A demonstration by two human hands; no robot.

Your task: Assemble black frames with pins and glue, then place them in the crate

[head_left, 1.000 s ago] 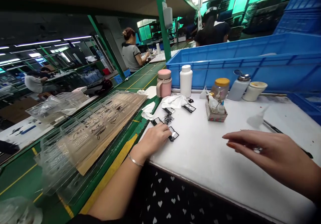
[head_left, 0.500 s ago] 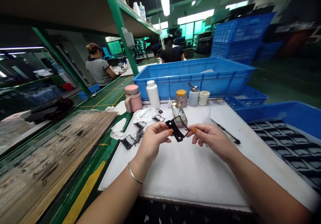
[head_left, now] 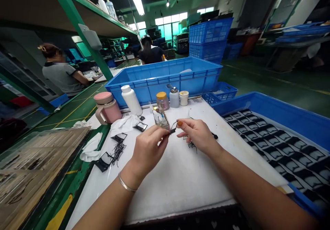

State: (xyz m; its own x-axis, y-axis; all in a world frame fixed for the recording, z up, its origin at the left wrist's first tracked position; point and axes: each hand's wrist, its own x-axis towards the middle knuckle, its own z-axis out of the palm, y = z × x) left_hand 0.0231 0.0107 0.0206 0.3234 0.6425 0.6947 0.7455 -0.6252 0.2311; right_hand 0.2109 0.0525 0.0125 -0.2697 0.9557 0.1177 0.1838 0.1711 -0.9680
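Note:
My left hand [head_left: 149, 146] is closed, its thumb and fingers pinching one end of a small black plastic frame [head_left: 173, 129] above the white work surface. At the frame's other end, the thumb and index finger of my right hand [head_left: 198, 134] close on its thin edge. The frame is tilted, so mostly its narrow side shows. Below my right hand lies a small bunch of thin black strips [head_left: 192, 145]. A larger pile of such strips [head_left: 118, 153] is left of my left hand, near several similar black frames [head_left: 105, 161]. A dark slim tool [head_left: 215, 136] is partly hidden behind my right hand.
Along the back stand a pink mug [head_left: 108, 108], a white bottle [head_left: 132, 99], jars and a pump bottle [head_left: 174, 98], before a large blue crate [head_left: 165, 80]. At right, a blue bin [head_left: 283, 115] holds rows of black frames. Two people sit farther off.
The view has swung right, so the bin at right shows more. The black frame has turned from face-on to nearly edge-on between my hands. Strips under my right hand now show.

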